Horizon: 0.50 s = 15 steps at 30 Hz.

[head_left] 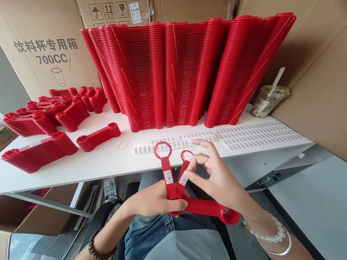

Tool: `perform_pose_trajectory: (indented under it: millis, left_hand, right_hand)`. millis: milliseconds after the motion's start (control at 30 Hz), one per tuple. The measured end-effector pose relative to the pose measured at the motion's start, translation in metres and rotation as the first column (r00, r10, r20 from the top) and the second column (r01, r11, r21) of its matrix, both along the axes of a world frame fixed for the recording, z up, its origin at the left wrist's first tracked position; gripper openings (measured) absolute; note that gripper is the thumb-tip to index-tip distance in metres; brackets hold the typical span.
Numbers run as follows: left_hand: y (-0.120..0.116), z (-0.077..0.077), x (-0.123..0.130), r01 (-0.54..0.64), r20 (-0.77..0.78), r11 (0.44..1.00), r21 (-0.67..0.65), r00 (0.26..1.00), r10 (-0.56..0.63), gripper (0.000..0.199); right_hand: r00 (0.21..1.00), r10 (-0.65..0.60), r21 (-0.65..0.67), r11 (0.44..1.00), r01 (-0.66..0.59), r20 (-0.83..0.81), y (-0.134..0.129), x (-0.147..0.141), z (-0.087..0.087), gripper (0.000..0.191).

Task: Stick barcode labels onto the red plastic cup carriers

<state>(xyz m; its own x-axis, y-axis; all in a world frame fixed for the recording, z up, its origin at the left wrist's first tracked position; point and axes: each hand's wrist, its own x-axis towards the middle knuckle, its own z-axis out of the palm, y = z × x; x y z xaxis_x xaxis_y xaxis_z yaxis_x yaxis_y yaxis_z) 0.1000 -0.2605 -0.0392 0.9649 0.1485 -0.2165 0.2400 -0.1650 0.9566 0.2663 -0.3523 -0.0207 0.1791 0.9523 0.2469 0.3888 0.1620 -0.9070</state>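
Over my lap, my left hand [155,202] grips a fanned bunch of red plastic cup carriers [206,206] with ring ends. Two of them stand upright and each bears a small white barcode label [168,176]. My right hand [216,176] pinches the label on the second upright carrier [183,177], and a further small white sticker [186,140] clings to its raised fingertip. White label sheets [191,139] lie along the table's front edge just beyond my hands.
On the white table [66,168] stand tall stacks of red carriers [183,66], with smaller bundles [39,152] at the left. A rubber band [123,145] lies near the sheets. A drink cup with straw [268,98] sits at the right. Cardboard boxes [42,45] surround the table.
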Motion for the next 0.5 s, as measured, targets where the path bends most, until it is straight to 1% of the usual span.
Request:
perform_pose_trajectory:
  millis: [300,433,500]
  left_hand:
    - [-0.0010,0.0010,0.0004,-0.008,0.029,0.999,0.035,1.000,0.007,0.009]
    - [-0.0004,0.0003,0.0001,0.018,0.064,1.000,0.019,0.998,-0.020,0.012]
    - [0.0000,-0.0002,-0.0002,0.011,0.083,1.000,0.024,0.996,-0.013,0.015]
  right_hand:
    - [0.998,-0.004,0.028,1.000,0.002,0.065,0.0010,-0.0011,-0.0022,0.047]
    - [0.997,-0.004,0.021,1.000,0.002,0.079,0.0015,-0.0006,-0.0018,0.047]
    - [0.997,-0.003,0.017,1.000,0.002,0.076,0.0016,-0.0006,-0.0015,0.047]
